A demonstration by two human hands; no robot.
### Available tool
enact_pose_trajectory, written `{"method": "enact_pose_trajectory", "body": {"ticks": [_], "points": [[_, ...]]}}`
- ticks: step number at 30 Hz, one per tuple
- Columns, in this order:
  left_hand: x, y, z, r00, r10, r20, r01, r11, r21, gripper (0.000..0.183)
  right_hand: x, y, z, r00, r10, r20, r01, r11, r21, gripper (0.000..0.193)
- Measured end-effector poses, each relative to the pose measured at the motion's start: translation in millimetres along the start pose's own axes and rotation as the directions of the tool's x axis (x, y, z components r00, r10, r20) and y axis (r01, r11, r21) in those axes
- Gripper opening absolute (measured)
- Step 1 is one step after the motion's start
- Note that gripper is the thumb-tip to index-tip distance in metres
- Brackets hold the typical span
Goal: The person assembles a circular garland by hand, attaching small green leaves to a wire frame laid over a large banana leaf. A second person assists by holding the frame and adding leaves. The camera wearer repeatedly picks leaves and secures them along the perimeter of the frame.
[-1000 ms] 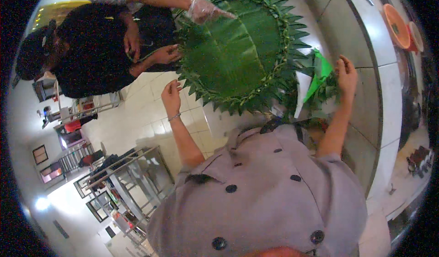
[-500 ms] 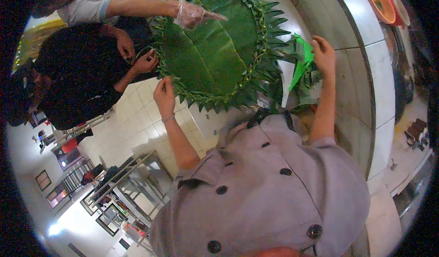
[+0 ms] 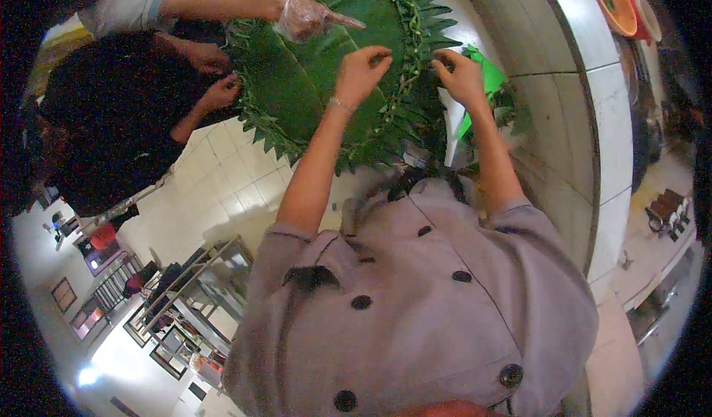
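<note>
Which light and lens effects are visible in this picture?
Head view, right: the tiled ledge bends, and the corners are black; head view, lower left: a lamp glares white; head view, upper left: the black shirt is grainy; head view, upper middle: left hand and right hand look slightly soft.

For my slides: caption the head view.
Left hand over round leaf arrangement, right hand near its rim, co-worker's gloved hand pointing.

At upper right of the frame, an orange basin (image 3: 621, 22) is resting just beside a red container (image 3: 647, 18). A white-tiled ledge (image 3: 612, 187) is curving down the right side. Pale floor tiles (image 3: 230, 168) are showing left of centre. At lower left, a metal rack (image 3: 194, 277) is standing, a framed panel (image 3: 64, 294) is hanging, and a light (image 3: 88, 375) is glowing.
</note>
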State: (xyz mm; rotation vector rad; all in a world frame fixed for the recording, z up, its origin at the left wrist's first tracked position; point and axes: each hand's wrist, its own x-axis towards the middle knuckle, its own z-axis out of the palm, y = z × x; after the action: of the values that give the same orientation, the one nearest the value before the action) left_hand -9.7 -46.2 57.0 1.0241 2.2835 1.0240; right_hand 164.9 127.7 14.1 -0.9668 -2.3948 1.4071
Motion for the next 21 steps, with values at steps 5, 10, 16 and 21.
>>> {"method": "enact_pose_trajectory", "body": {"ticks": [5,10,16,21], "points": [[31,-7,29,0.99,0.113,0.085,-0.122,0.985,0.119,0.026,10,-5,13,1.0,-0.017,-0.015,0.016,0.998,-0.067,0.035],[40,-34,49,0.989,0.055,0.14,-0.074,0.989,0.132,0.027,13,-12,21,0.999,-0.004,0.05,0.007,0.998,-0.061,0.033],[43,-44,59,0.988,0.001,0.155,-0.009,0.999,0.045,0.027,17,-7,26,0.997,0.046,0.062,-0.042,0.997,-0.059,0.032],[45,-36,56,0.975,-0.037,0.217,0.041,0.999,-0.015,0.032,18,-2,27,0.996,0.066,0.061,-0.064,0.997,-0.038,0.032]]}}
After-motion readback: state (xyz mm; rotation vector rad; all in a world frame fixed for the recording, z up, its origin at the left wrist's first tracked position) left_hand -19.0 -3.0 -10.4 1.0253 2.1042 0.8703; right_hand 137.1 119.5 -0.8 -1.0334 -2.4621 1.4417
